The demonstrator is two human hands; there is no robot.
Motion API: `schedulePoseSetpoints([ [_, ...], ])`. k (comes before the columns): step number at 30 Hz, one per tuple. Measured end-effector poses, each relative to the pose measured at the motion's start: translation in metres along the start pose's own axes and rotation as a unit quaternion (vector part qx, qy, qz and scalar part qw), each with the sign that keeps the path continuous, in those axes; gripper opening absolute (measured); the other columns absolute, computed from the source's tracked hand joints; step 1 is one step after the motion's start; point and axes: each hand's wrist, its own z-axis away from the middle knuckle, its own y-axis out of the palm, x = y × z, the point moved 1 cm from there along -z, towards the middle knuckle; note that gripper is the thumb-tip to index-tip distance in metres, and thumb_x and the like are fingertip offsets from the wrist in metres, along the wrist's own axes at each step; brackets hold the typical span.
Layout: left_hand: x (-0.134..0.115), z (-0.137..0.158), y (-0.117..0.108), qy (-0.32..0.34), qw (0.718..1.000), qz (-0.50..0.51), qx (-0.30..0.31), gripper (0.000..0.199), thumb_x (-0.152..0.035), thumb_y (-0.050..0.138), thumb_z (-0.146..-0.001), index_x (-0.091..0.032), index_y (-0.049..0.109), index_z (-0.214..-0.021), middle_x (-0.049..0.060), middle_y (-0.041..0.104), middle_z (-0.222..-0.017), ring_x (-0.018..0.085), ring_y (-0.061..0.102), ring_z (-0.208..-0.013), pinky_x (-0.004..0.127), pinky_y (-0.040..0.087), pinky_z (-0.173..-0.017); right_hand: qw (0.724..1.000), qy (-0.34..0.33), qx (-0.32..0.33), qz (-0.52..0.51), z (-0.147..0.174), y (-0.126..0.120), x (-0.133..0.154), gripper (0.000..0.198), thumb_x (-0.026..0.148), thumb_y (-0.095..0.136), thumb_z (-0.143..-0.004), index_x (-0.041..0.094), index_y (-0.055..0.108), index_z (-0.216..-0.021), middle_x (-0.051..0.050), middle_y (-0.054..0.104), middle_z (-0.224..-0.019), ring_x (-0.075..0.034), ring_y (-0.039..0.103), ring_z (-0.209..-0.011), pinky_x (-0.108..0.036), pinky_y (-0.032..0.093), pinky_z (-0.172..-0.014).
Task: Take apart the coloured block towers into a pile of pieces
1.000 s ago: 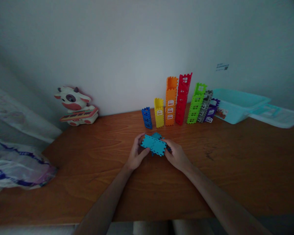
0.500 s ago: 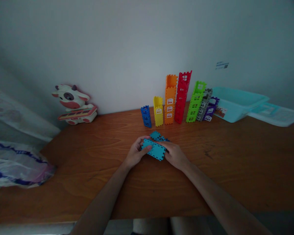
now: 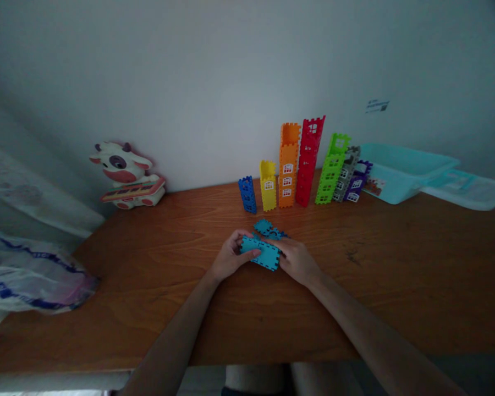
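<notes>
on the wooden table (image 3: 148, 264), in front of the yellow tower (image 3: 268, 190), the left hand (image 3: 230, 259) and right hand (image 3: 299, 263) both grip a turquoise panel (image 3: 268, 257), its underside and several fingertips hidden. between panel and tower lie loose turquoise pieces (image 3: 263, 225), partly behind the right hand, too jumbled to count.

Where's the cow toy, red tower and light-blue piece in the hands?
Cow toy (image 3: 121, 176), head view: pink muzzle.
Red tower (image 3: 309, 168), head view: middle of its side.
Light-blue piece (image 3: 268, 257), head view: flat right part.
</notes>
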Motion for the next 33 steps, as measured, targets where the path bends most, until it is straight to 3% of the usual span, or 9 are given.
schedulePoseSetpoints([
  [7,0.004,0.0,0.0,-0.046,0.998,-0.027,0.024,0.059,-0.035,0.089,-0.065,-0.021,0.051,-0.108,-0.004,0.063,-0.081,0.011,0.061,-0.069,0.025,0.052,-0.065,0.999,-0.026,0.026,0.014,-0.001,-0.001,0.001,0.057,0.0,0.056,-0.08,0.03,0.069,-0.126,-0.003,0.074,-0.122,-0.025,0.071,-0.108,-0.041,0.055,-0.096],
  [22,-0.007,0.003,-0.007,-0.029,0.999,0.005,0.045,0.055,-0.029,0.091,-0.063,-0.021,0.05,-0.099,-0.005,0.061,-0.082,0.009,0.058,-0.066,0.021,0.051,-0.062,0.998,-0.054,0.003,0.034,0.001,0.002,0.01,0.042,0.012,0.063,-0.087,0.024,0.067,-0.127,-0.006,0.078,-0.111,-0.021,0.075,-0.092,-0.032,0.058,-0.085],
  [25,-0.008,0.006,-0.005,-0.029,0.998,-0.004,0.06,0.061,-0.024,0.092,-0.061,-0.022,0.052,-0.107,-0.004,0.063,-0.083,0.01,0.061,-0.069,0.022,0.052,-0.064,0.999,-0.008,-0.047,0.02,-0.002,-0.001,0.009,0.025,0.022,0.058,-0.095,0.025,0.072,-0.116,-0.005,0.08,-0.102,-0.021,0.076,-0.082,-0.031,0.058,-0.076],
  [29,-0.007,0.007,-0.001,-0.039,0.997,-0.023,0.055,0.081,-0.02,0.092,-0.059,-0.024,0.05,-0.129,0.0,0.069,-0.092,0.016,0.066,-0.082,0.028,0.055,-0.075,0.995,0.058,-0.08,-0.005,-0.005,-0.011,0.006,0.024,0.036,0.053,-0.1,0.025,0.074,-0.103,-0.004,0.08,-0.09,-0.022,0.075,-0.073,-0.031,0.056,-0.067],
  [33,-0.006,0.004,-0.002,-0.033,0.999,-0.026,0.003,0.069,-0.025,0.092,-0.058,-0.022,0.062,-0.12,0.003,0.071,-0.103,0.016,0.066,-0.085,0.029,0.054,-0.079,0.989,0.096,-0.105,-0.043,-0.006,-0.014,0.004,0.025,0.04,0.053,-0.099,0.023,0.071,-0.103,-0.005,0.079,-0.087,-0.022,0.075,-0.073,-0.031,0.056,-0.065],
])
